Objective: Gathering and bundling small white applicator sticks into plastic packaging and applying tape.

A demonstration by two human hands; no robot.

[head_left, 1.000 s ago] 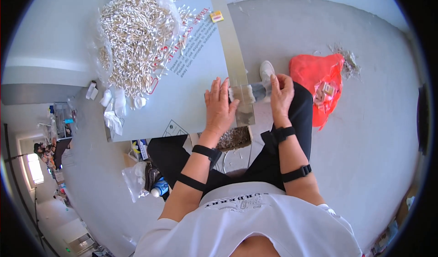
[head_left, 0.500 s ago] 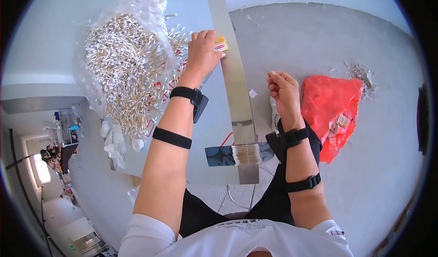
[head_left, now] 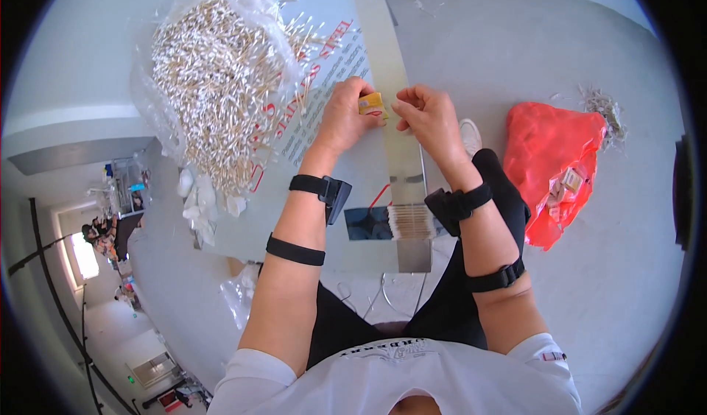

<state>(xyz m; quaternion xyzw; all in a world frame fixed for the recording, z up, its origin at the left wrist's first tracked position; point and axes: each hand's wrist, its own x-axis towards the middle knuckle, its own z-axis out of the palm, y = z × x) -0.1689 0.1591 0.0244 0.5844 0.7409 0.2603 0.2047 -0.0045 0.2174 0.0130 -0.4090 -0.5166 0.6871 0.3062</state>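
Observation:
In my left hand (head_left: 345, 118) is a small yellow box (head_left: 373, 105) with a red and white mark, held by its sides above the work table. My right hand (head_left: 431, 120) is close to the box's right side, its fingers curled in toward the thumb. Whatever those fingertips may hold is too small or hidden to make out. Below the hands, a row of cotton swabs (head_left: 412, 222) lies side by side on a dark strip (head_left: 368, 224) across the table's near edge. A big heap of loose cotton swabs (head_left: 213, 83) spills from a clear plastic bag (head_left: 168, 117) at the left.
A metal strip (head_left: 390, 54) runs along the right side of the table (head_left: 309, 245). On the floor at right stands a red bag (head_left: 545, 146) with small boxes inside, beside a pile of scraps (head_left: 604, 113). White crumpled plastic (head_left: 199, 209) hangs at the table's left edge.
My left hand has brought the yellow box nearer to me, off the far part of the metal strip. My right hand has moved left and up, close to the box. The view has shifted slightly.

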